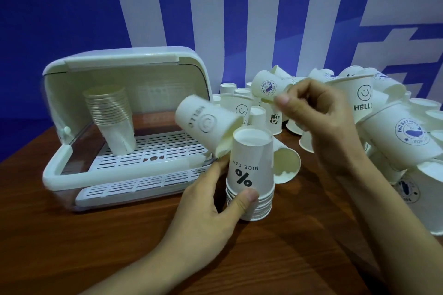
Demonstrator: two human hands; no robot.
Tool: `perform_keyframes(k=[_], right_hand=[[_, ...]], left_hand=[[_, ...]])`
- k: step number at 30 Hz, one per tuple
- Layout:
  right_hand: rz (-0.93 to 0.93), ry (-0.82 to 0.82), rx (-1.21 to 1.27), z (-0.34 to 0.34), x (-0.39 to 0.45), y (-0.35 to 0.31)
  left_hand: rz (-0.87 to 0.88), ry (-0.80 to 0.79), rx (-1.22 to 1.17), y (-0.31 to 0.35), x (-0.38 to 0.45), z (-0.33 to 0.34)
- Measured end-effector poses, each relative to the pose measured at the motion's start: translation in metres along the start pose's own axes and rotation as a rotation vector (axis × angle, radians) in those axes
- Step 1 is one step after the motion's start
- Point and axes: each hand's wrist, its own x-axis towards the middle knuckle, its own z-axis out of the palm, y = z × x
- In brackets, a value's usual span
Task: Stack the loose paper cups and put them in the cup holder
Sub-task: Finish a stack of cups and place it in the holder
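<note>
I saw the cup holder [72, 170], lid up, holding one upright stack [112, 117] on its slotted tray at back left, with bare tray beside it. My left hand [211, 208] had thumb and fingers clamped on an upside-down stack [251, 175] on the table [96, 246]; a HELLO cup [206, 124] tilted against its top. My right hand [321, 122] pinched one whale-print cup [266, 86] above the loose pile [395, 127], too many to count.

An upside-down stack of white paper cups [250, 175] stands on the wooden surface [119, 246], a tilted "HELLO" cup [206, 124] at its top. Loose cups [383, 127] lie heaped to the right. The open white cup holder [72, 170] contains another stack [112, 117].
</note>
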Motion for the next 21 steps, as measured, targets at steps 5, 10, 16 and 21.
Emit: perform_keyframes(k=[5, 10, 16, 21], right_hand=[[0.182, -0.185, 0.042, 0.019, -0.004, 0.003], [0.202, -0.292, -0.170, 0.031, -0.013, 0.007], [0.098, -0.172, -0.164, 0.036, -0.006, -0.016], [-0.230, -0.659, -1.015, 0.092, 0.042, -0.057]], left_hand=[[-0.014, 0.001, -0.014, 0.002, 0.000, 0.000], [-0.035, -0.002, -0.034, 0.007, 0.000, 0.001], [-0.016, 0.004, 0.012, 0.003, 0.001, 0.004], [-0.054, -0.019, -0.038, -0.005, 0.002, 0.003]])
